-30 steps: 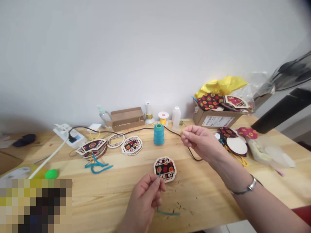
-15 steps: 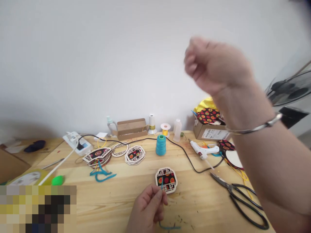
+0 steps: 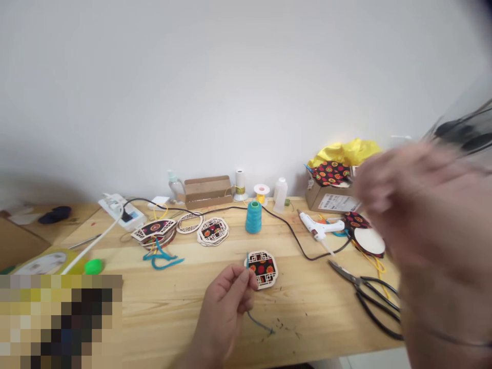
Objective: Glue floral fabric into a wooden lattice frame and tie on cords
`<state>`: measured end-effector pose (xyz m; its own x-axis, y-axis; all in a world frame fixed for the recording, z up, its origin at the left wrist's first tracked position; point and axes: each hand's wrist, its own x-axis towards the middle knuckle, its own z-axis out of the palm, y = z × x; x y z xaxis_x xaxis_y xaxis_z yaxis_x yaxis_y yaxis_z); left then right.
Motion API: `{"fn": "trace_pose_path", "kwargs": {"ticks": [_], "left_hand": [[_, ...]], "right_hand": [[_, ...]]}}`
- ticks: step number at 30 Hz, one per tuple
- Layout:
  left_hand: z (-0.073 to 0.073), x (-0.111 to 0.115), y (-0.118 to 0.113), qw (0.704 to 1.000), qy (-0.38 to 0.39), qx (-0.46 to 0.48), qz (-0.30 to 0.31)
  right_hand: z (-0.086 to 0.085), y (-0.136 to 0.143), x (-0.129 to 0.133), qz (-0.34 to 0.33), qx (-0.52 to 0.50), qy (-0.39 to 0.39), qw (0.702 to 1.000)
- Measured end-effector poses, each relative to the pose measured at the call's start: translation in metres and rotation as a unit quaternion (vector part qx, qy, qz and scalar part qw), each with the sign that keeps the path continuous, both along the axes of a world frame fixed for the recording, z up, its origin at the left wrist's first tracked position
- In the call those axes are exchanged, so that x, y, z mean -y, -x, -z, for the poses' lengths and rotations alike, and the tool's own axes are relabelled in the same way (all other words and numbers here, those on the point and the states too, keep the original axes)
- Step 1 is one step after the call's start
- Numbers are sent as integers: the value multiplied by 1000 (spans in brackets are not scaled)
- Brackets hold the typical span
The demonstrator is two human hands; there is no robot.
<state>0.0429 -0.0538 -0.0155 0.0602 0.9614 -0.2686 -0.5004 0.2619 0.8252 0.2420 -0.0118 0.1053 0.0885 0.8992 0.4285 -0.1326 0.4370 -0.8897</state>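
Note:
My left hand [image 3: 232, 292] is closed in a pinch on a teal cord [image 3: 259, 322]. One short end sticks up above the fingers, and the other hangs down to the tabletop. Just behind the fingertips lies an eight-lobed wooden lattice piece [image 3: 265, 269] with dark flowered fabric in it. My right hand [image 3: 415, 200] is raised at the right, large and smeared by motion, its fingers seeming curled. Whether it holds anything cannot be made out. A cone of teal thread [image 3: 253, 218] stands upright behind the lattice piece.
Large black-handled scissors [image 3: 359, 282] and a white glue gun [image 3: 321, 226] lie at right, before a cardboard box [image 3: 326, 197]. A black cable [image 3: 290, 236] crosses the table. Stacked lattice pieces [image 3: 213, 230], teal strips [image 3: 163, 260] and a power strip [image 3: 125, 212] are at left.
My right hand has moved down and to the right from high before the wall. My left hand still pinches the cord, shifted slightly up and left in view; the camera view has shifted a little.

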Motion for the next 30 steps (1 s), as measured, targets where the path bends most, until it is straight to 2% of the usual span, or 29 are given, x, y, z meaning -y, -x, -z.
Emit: {"fn": "trace_pose_path", "kwargs": {"ticks": [2, 5, 6, 7, 9, 13, 22, 30], "left_hand": [[-3, -3, -2, 1000, -12, 1, -12], [-3, -6, -9, 999, -22, -17, -24], [-2, -7, -12, 999, -22, -23, -28], [0, -7, -14, 999, -21, -28, -31], [4, -8, -19, 999, -17, -31, -35], [9, -8, -23, 999, -5, -34, -28], [15, -8, -25, 999, 5, -30, -15], [13, -6, -26, 1000, 6, -29, -5]], "right_hand": [[32, 12, 3, -44, -40, 91, 994], [90, 38, 9, -84, -97, 254, 959], [105, 45, 12, -83, -113, 279, 950], [117, 51, 15, -80, -129, 297, 943], [131, 58, 20, -75, -161, 316, 932], [133, 58, 23, -68, -196, 317, 925], [134, 63, 23, -55, -199, 302, 930], [131, 61, 25, -39, -176, 281, 943]]}}
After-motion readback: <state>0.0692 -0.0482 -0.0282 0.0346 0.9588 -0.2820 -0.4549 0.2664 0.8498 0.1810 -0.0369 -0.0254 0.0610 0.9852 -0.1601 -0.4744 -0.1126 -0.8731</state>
